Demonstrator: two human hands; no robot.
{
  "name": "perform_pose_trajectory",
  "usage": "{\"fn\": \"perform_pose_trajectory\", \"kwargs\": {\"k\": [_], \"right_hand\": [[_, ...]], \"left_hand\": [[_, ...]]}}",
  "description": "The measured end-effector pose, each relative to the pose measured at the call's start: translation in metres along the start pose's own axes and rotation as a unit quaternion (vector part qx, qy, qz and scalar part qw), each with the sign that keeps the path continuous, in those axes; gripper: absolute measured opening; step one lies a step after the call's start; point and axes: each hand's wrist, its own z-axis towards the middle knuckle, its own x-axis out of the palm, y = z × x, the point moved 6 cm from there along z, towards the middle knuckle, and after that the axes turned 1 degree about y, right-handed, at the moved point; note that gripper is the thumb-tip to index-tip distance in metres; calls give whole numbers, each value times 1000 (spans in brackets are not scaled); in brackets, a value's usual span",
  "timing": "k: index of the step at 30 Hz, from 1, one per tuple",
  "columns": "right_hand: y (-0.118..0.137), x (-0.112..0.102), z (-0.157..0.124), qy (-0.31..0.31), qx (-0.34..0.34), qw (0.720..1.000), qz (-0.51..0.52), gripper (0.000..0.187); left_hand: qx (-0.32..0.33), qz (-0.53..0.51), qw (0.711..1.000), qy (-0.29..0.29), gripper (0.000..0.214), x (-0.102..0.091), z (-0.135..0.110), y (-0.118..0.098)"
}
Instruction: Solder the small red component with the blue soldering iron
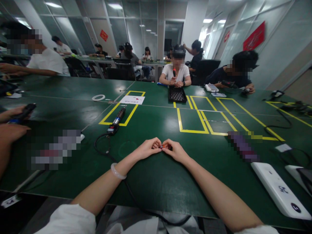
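Note:
My left hand (147,149) and my right hand (175,151) rest together on the green table (156,182), fingertips meeting. Between them both hands pinch a tiny reddish-orange part (162,147), too small to name. A pale bangle (117,172) circles my left wrist. An electric screwdriver (117,121) lies beyond my left hand, its black cable (102,146) curling toward me.
Yellow tape boxes (195,120) mark the table. A black tray (177,95) sits before the person opposite. A white card (132,99) and tape ring (98,97) lie far left. White devices (280,190) lie at right. A neighbour's hands (12,120) are at left.

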Motion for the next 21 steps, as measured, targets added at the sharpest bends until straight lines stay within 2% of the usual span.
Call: {"fn": "perform_pose_trajectory", "kwargs": {"k": [4,9,13,21], "right_hand": [[-1,-2,0,-2,10,1000,-6,13],[3,-1,0,8,-9,1000,-4,21],[4,-3,-1,0,-16,1000,-10,11],[-1,-4,-1,-13,2,1000,-13,15]], "left_hand": [[5,19,1000,1,23,0,-1,-2],[-5,20,1000,-3,24,-1,1,-1],[-2,-7,1000,0,26,1,2,3],[6,11,1000,-9,27,2,0,0]]}}
